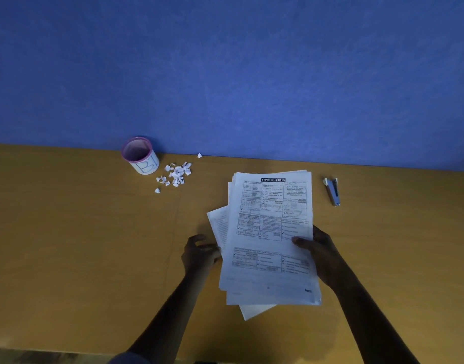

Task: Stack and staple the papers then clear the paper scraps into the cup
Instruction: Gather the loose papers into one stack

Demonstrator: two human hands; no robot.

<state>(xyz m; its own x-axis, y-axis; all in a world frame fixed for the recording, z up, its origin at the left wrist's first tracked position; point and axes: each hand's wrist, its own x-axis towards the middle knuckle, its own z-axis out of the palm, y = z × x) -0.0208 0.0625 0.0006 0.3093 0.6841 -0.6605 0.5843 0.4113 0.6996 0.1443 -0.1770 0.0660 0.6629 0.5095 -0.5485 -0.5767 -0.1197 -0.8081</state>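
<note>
A blue wall is filling the upper half of your view, and a wooden table is running beneath it. Near the middle of the table you are holding an uneven stack of printed papers. The top sheet is headed "TYPES OF CURVES", and the lower sheets are fanning out to the left and at the bottom. Your right hand is gripping the stack's right edge, with the thumb lying on the top sheet. Your left hand is sitting against the stack's left edge with curled fingers; whether it is pinching a sheet cannot be told. A white cup with a pink rim is standing upright by the wall, far left of the papers. Torn paper scraps are lying just beside the cup on its right. A stapler is lying on the table to the right of the papers.
</note>
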